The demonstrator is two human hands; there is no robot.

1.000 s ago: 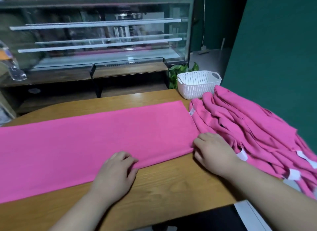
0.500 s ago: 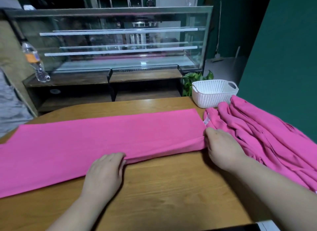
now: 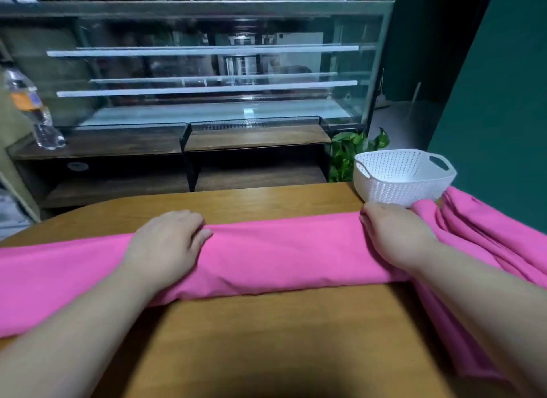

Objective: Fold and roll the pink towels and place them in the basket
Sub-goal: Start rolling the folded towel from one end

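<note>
Pink towel (image 3: pixel 281 255) — folded lengthwise into a long narrow band, lying left to right across the wooden table (image 3: pixel 266 338). Left end running out of view, right end butting against the heap of pink towels (image 3: pixel 488 229).

Looks soft and light: limp cloth, no stiffness, small puckers along the near fold. Should grip easily, unlikely to slide on the wood, nothing fragile about it. Likely to sag and skew if lifted by one point, so best taken along an edge with both hands spread. For rolling, best taken at one short end with all layers pinched together. Layers apt to creep apart unless pressed flat first.

Left hand (image 3: pixel 165 243): palm down on the band left of centre, fingers curled over the far edge, thumb on the cloth — holding the towel there. Right hand (image 3: pixel 396 235): at the band's right end, knuckles up, fingers curled down onto the far edge, holding that towel too. Whatever lies under the palm is hidden. Hands well apart, a bare stretch of towel between them.

White basket (image 3: pixel 396 190) just beyond the right hand, at the table's far right corner. Rolling not yet begun, judging from the flat band.
</note>
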